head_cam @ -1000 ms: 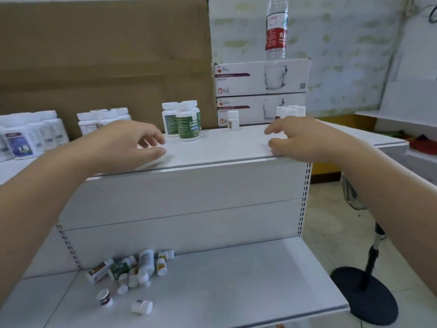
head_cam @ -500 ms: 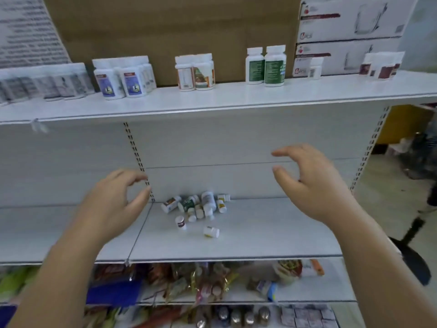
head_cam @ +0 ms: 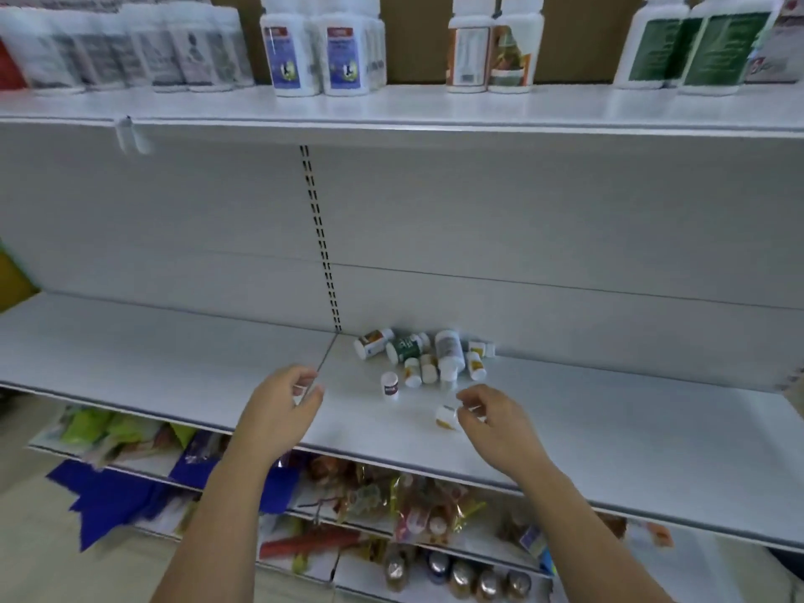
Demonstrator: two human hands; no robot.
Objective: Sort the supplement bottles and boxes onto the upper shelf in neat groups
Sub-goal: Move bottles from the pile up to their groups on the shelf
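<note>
Your right hand (head_cam: 494, 424) hovers, fingers loosely parted, beside the stray bottle (head_cam: 447, 418), ready to pinch it; your left hand (head_cam: 280, 404) hangs half-curled, empty.

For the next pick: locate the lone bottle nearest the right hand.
Head view: lone bottle on the middle shelf, just left of the right hand, in front of the pile.

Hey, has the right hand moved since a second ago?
Yes. The right hand left the upper shelf and came down to the lower shelf, beside a small loose bottle.
</note>
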